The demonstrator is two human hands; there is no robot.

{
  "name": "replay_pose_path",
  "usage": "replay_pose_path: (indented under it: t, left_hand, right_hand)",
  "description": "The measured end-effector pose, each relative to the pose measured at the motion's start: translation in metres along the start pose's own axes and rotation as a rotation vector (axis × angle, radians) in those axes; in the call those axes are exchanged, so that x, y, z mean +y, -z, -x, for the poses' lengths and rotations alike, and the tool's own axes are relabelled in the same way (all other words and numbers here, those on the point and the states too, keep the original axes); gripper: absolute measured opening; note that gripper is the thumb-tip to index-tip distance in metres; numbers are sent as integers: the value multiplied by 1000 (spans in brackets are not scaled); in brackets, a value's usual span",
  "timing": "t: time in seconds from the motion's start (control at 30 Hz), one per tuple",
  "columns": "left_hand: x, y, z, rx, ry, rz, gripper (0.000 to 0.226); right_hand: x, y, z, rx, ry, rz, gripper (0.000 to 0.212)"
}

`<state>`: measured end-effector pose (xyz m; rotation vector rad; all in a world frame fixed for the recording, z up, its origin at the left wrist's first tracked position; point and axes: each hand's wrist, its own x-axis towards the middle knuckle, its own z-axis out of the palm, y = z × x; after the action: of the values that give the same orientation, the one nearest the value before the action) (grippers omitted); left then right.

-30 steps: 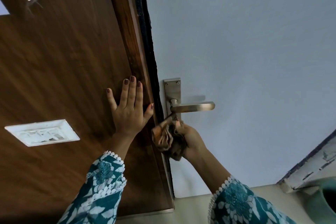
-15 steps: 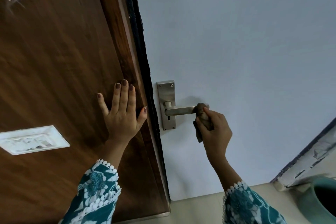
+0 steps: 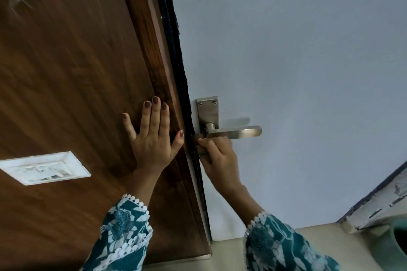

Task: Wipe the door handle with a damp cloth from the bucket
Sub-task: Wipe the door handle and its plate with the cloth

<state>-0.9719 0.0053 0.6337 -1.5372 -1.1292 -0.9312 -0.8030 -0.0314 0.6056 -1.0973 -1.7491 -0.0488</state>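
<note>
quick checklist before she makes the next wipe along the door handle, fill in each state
1. Cloth in the right hand: cannot tell, the closed fingers hide it; only a brownish bit shows at the knuckles.
2. Right hand at the handle: ok, just under the lever near its pivot.
3. Left hand bracing: ok, flat and open on the brown wood panel.
4. Lever's outer end free to wipe: ok, bare metal, nothing covers it.
5. Backplate reachable: ok, upper part in plain view.
6. Bucket within reach for re-wetting: cannot tell, only its rim shows at the frame's lower right.

No legible text, label, brand, number or sign anywhere in view.
</note>
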Motion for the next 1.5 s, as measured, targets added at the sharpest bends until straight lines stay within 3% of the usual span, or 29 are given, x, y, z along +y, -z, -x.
replay_pose_path:
  t: [0.1, 0.27, 0.6, 0.77, 0.83, 1.0, 1.13, 1.2, 1.5]
  left_hand:
    - [0, -2, 0, 7, 4, -3, 67]
    - [0, -4, 2, 7, -2, -2, 67]
    - [1, -5, 2, 30, 5, -15, 67]
    - [3, -3, 0, 27, 32, 12, 66]
    - [3, -3, 2, 28, 30, 23, 66]
    - [2, -7, 3, 47, 15, -2, 68]
    - [1, -8, 4, 51, 6, -10, 67]
    - [0, -8, 5, 47, 10, 1, 67]
    - [2, -8, 2, 55, 16, 10, 65]
  right_hand:
    - [13, 41, 10, 82, -34, 14, 22]
    - [47, 85, 10, 250, -324, 85, 33]
    - [26, 17, 1, 223, -101, -30, 17]
    - [7, -11, 0, 28, 100, 18, 12]
    - [8, -11, 0, 3, 84, 25, 12]
    - [19, 49, 2, 143, 82, 11, 11]
    - [51, 82, -2, 272, -142, 126, 25]
    - [59, 74, -3, 292, -202, 138, 27]
    - [36, 25, -1, 286, -122, 39, 15]
